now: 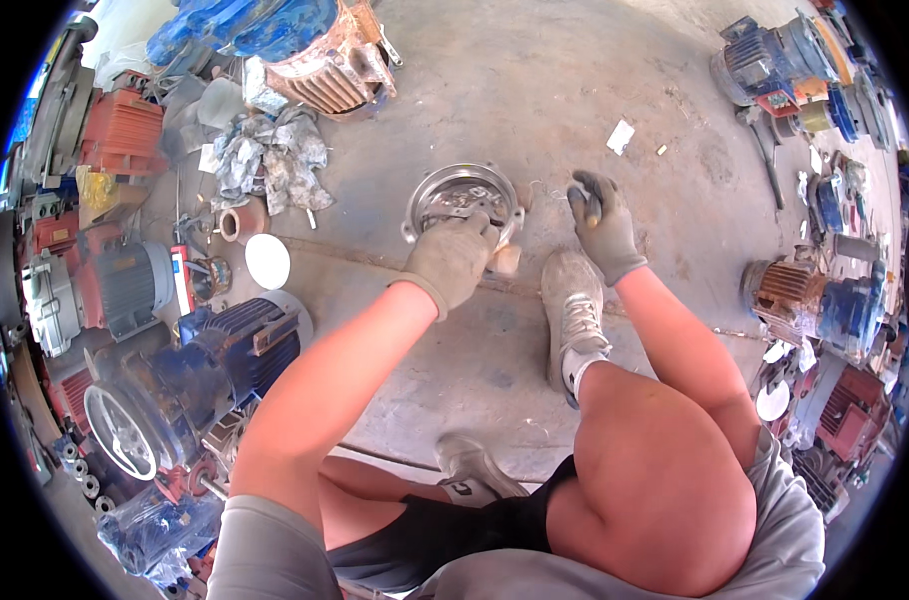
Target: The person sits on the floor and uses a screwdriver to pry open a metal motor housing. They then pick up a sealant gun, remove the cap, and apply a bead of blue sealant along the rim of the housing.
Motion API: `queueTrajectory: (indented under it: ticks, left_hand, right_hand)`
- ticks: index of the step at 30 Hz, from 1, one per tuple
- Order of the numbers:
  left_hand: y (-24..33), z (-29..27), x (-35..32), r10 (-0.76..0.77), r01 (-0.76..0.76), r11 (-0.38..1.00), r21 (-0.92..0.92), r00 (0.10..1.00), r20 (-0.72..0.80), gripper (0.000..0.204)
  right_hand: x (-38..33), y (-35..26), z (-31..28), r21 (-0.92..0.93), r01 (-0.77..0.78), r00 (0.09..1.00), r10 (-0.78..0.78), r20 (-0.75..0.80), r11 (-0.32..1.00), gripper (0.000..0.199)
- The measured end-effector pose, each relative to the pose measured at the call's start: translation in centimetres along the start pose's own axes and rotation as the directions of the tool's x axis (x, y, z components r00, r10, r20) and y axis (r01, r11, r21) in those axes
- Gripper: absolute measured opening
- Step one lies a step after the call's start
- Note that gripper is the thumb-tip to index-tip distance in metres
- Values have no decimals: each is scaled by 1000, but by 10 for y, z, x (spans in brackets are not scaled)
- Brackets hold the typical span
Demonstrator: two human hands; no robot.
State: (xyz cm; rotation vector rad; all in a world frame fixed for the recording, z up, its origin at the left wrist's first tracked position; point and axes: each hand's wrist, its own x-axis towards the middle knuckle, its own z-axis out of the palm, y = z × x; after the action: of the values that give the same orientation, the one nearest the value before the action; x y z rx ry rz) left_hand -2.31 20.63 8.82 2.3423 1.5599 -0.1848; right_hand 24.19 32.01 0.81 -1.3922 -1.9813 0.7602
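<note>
A round metal motor end cover [462,172] with lugs on its rim lies on the concrete floor in front of me. My left hand [453,258], in a grey-tan work glove, reaches over its near edge with the fingers closed. What they grip is mostly hidden; a dark edge shows by the fingertips. Just right of that hand, close to the floor, is a small tan-orange piece [506,261] whose kind I cannot make out. To the right of the cover, my gloved right hand [605,222] is raised above my shoe, fingers bent and apart.
Crumpled grey plastic [272,160] and a rusty ribbed motor housing [325,85] lie at far left. A blue motor [225,345] stands at left near a white disc [268,262]. More motors [775,65] line the right. My shoe [573,300] is close to the cover.
</note>
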Motion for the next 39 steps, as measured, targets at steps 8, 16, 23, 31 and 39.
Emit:
queueTrajectory:
  ticks: [8, 16, 23, 31, 39]
  left_hand:
    - [-17, 65, 0, 58, -73, 988, 137, 992, 111, 31]
    - [36, 65, -50, -554, 380, 802, -462, 761, -336, 67]
    - [6, 96, -23, -716, 723, -44, -689, 458, 526, 85]
    - [-2, 97, -21, -622, 710, -11, -704, 547, 561, 85]
    - [-44, 103, -29, -576, 749, 74, -658, 571, 585, 78]
  right_hand:
    - [-23, 40, -45, -325, 8, 965, 77, 250, 946, 51]
    - [-13, 104, -70, -476, 62, 933, 119, 340, 877, 54]
    - [24, 36, -39, -443, -42, 868, 253, 428, 895, 49]
    - [56, -18, 71, 6, -131, 642, 80, 762, 991, 51]
    - [39, -20, 68, -275, -77, 634, 260, 728, 958, 50]
